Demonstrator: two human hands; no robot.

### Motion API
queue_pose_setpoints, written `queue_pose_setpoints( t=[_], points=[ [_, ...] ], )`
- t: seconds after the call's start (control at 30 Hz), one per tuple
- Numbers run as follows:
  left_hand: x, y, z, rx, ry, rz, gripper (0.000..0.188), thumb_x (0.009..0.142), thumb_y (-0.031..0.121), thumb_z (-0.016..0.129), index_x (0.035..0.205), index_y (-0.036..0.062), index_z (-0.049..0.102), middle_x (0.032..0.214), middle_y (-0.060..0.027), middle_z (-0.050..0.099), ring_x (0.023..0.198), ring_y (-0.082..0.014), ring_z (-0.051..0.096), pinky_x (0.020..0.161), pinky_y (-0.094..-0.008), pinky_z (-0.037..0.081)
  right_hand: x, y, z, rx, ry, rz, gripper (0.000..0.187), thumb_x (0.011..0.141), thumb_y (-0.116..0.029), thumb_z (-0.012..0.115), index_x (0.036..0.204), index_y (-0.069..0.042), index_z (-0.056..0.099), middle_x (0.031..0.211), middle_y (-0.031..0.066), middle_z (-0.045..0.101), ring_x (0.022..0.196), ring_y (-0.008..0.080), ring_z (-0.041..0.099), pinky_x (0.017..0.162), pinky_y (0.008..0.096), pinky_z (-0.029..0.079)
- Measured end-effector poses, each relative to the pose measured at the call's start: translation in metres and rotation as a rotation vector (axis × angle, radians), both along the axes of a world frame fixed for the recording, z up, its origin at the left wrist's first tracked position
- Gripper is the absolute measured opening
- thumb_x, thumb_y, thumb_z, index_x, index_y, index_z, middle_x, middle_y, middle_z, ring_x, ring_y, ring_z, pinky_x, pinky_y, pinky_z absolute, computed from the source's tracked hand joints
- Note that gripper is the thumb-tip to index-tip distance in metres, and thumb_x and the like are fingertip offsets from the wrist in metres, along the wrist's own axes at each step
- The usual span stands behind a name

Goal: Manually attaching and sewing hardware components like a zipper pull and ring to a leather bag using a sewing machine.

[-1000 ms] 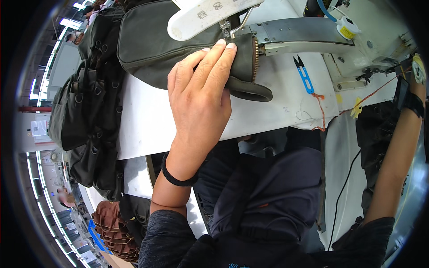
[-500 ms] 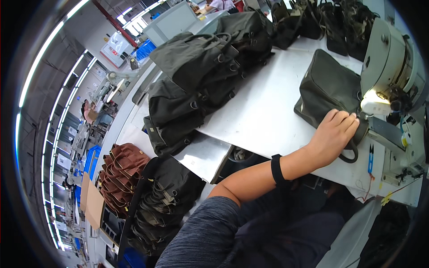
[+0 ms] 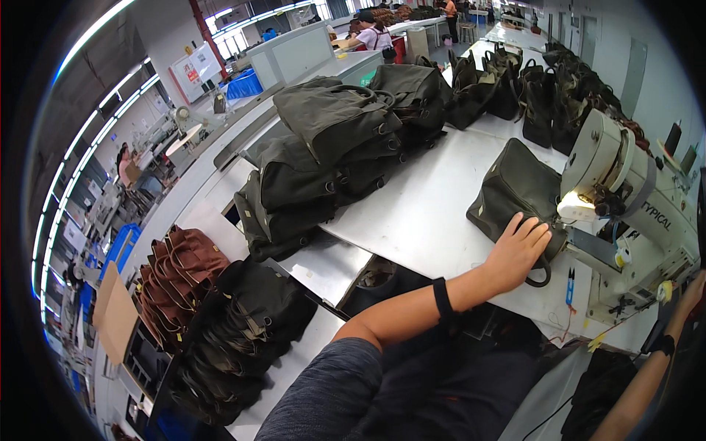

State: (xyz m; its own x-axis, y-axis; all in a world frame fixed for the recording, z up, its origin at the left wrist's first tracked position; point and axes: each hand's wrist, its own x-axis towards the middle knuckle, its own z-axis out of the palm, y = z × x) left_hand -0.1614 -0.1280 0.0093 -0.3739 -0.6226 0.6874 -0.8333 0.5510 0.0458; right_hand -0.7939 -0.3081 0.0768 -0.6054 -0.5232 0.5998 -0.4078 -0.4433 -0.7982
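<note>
Olive bag, one, under flat open left hand; right hand unclear.

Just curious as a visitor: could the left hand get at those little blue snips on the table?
Probably yes. The left hand lies on the dark green bag, and the blue snips sit close by on bare table, nothing between.

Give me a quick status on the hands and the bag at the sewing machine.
Left hand flat on dark green bag under sewing machine. Right hand at frame edge, grip unclear. Blue snips beside bag.
</note>
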Motion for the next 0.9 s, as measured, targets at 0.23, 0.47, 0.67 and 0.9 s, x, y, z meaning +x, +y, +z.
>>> queue_pose_setpoints(
  t=[0.23, 0.47, 0.67, 0.9],
  points=[
    [-0.041, 0.028, 0.018, 0.309, 0.305, 0.329, 0.094, 0.086, 0.037, 0.079, 0.149, -0.0145, 0.033, 0.158, -0.0318, 0.034, 0.152, -0.0454, 0.025, 0.106, -0.0697, 0.041, 0.012, 0.018, 0.018, 0.082, -0.004, -0.149, 0.071, 0.101, -0.06, 0.056, 0.145, -0.004, 0.06, 0.141, 0.0098, 0.062, 0.124, 0.0215, 0.058, 0.105, 0.0347, 0.043],
    [-0.046, -0.008, 0.013, 0.328, 0.245, 0.376, 0.103, 0.08, 0.036, 0.084, 0.15, -0.0144, 0.029, 0.159, -0.0318, 0.03, 0.154, -0.0462, 0.018, 0.11, -0.0761, 0.029, 0.033, 0.08, 0.029, 0.201, -0.028, -0.007, 0.057, 0.105, -0.044, 0.06, 0.141, 0.0, 0.061, 0.133, 0.0113, 0.065, 0.118, 0.0187, 0.062, 0.102, 0.0339, 0.049],
    [-0.009, -0.068, -0.014, 0.101, 0.07, 0.115, 0.067, 0.072, -0.005, 0.066, 0.137, -0.0107, 0.049, 0.151, -0.0249, 0.044, 0.147, -0.0418, 0.037, 0.114, -0.0666, 0.033, 0.131, 0.196, -0.013, 0.039, 0.398, -0.132, 0.03, 0.11, -0.021, 0.054, 0.123, 0.0, 0.07, 0.098, 0.0033, 0.068, 0.09, 0.011, 0.063, 0.086, 0.0275, 0.051],
    [0.029, -0.074, 0.012, 0.011, 0.04, -0.102, 0.06, 0.068, -0.011, 0.059, 0.125, 0.0049, 0.069, 0.128, -0.0113, 0.071, 0.108, -0.0339, 0.064, 0.098, -0.0388, 0.049, 0.343, 0.188, -0.055, 0.066, 0.614, 0.398, 0.009, 0.097, -0.005, 0.066, 0.102, 0.001, 0.072, 0.089, 0.0091, 0.069, 0.084, 0.0185, 0.064, 0.078, 0.0308, 0.05]
  ],
)
